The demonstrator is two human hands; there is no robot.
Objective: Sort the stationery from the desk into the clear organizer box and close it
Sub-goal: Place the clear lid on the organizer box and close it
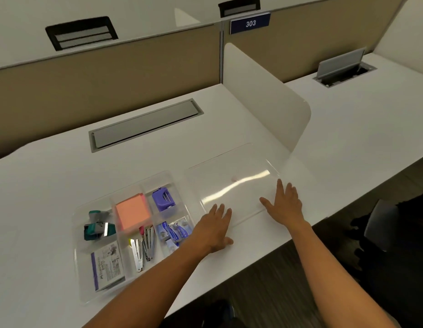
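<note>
On the bench (63, 185), the clear organizer box (87, 268) at seven o'clock looks fully sorted; its lid (231, 183) lies flat beside it at three o'clock. Closing is the step in hand — left hand (214, 229) and right hand (285, 203) rest flat, fingers spread wide, on the lid's near edge; next they must grip, lift and seat it.

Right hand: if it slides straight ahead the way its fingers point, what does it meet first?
The right hand already lies flat on the clear lid. Sliding on, it would cross the lid, then probably reach the white divider panel, though depth is hard to judge.
</note>
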